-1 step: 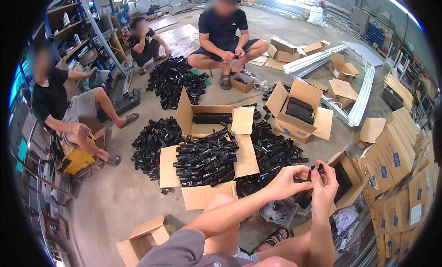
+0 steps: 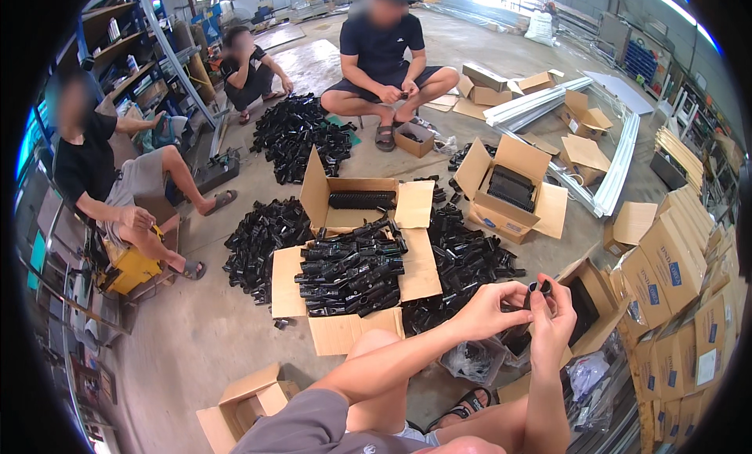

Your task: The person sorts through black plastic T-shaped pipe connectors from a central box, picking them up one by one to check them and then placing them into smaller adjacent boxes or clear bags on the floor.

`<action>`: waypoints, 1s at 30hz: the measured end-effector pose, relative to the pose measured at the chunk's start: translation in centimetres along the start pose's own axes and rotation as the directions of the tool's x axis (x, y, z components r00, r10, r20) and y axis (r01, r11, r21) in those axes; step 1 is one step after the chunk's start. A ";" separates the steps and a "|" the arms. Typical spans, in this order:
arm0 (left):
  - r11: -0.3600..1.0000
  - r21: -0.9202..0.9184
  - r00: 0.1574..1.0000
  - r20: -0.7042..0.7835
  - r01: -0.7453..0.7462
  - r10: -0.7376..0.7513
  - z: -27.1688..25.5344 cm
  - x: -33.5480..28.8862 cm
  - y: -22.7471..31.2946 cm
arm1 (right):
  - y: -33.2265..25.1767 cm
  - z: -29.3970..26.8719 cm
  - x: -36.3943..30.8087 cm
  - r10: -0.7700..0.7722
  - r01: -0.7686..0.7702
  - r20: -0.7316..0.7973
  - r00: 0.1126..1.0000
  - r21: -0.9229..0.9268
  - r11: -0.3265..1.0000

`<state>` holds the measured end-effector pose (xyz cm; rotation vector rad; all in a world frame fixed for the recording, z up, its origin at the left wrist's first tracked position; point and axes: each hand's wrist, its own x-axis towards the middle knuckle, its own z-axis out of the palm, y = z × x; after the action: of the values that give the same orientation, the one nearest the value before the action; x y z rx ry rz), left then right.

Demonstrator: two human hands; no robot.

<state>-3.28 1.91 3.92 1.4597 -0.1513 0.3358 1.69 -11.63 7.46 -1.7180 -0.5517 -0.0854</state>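
My left hand and my right hand meet in front of me, over my raised knees. Both pinch a small black plastic part between their fingertips. Just left of the hands lies a flattened-open cardboard box heaped with several similar black parts. A loose pile of the same black parts covers the floor behind my hands. Another open box with a dark inside sits right behind my right hand.
Three other people sit around the concrete floor: one on a yellow stool at left, one crouching far left, one cross-legged at the back. There are more black piles, open boxes, stacked cartons at right and metal rails.
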 end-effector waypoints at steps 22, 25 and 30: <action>0.989 0.149 0.988 0.151 0.010 -0.033 1.3 0.5 -0.6 | 1.7 -4.1 -1.1 0.112 -0.148 0.191 0.975 0.191 0.970; 0.992 0.122 0.989 0.138 0.027 -0.043 2.2 0.8 -0.4 | 2.1 -4.1 -1.5 0.065 -0.083 0.111 0.992 0.169 0.982; 0.990 0.132 0.992 0.111 0.045 -0.060 1.3 0.7 -1.3 | 1.8 -3.8 -0.4 -0.262 0.289 0.155 0.953 -0.187 0.939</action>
<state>-2.06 0.67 3.05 1.6094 -0.1857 0.2217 2.97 -15.53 6.54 -1.8472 -0.9054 -0.2423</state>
